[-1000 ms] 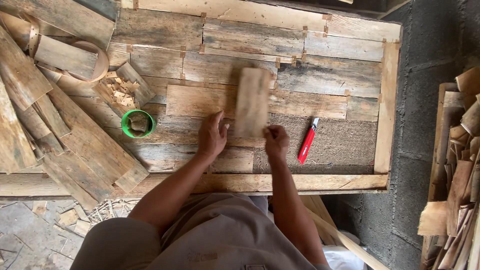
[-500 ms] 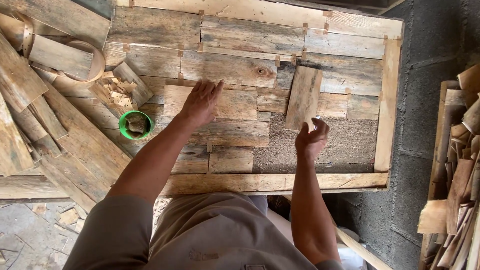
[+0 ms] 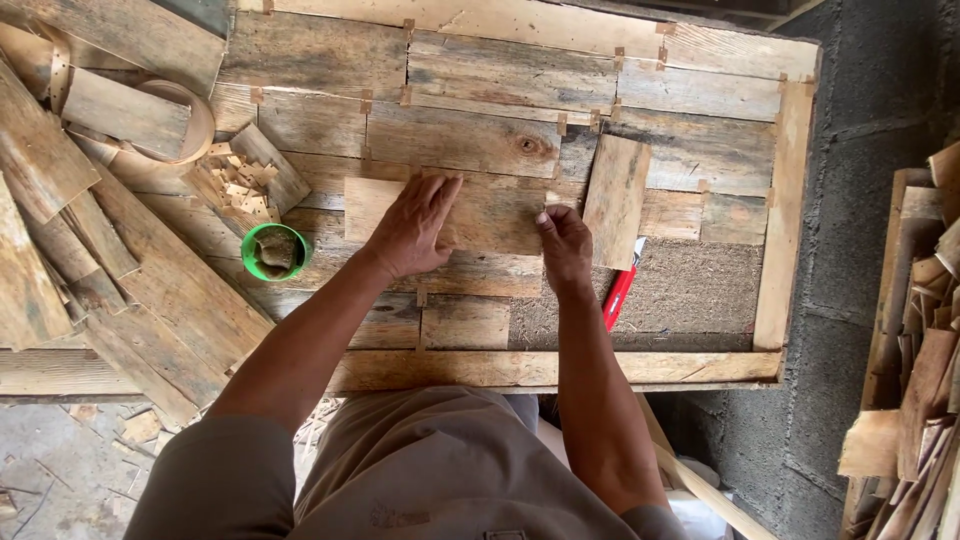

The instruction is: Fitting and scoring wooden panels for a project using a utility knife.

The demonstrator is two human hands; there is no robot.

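My left hand (image 3: 415,225) lies flat, fingers spread, on a horizontal weathered plank (image 3: 490,215) in the middle of a wooden frame (image 3: 770,270) filled with fitted planks. My right hand (image 3: 565,245) presses its fingertips against the right end of that same plank. A shorter loose board (image 3: 615,200) lies upright just right of my right hand, not held. A red cutter (image 3: 618,297) lies on the bare brown backing (image 3: 690,290) below that board, partly hidden by my right wrist.
A green round tub (image 3: 272,251) and a small box of wooden spacer chips (image 3: 240,185) sit at the frame's left. Loose planks (image 3: 120,270) pile up on the left. More scrap wood (image 3: 915,380) stacks at the right, beside a block wall.
The short board went from both hands to lying at the right. My left hand came down onto the middle plank, and my right hand moved left to that plank's end.
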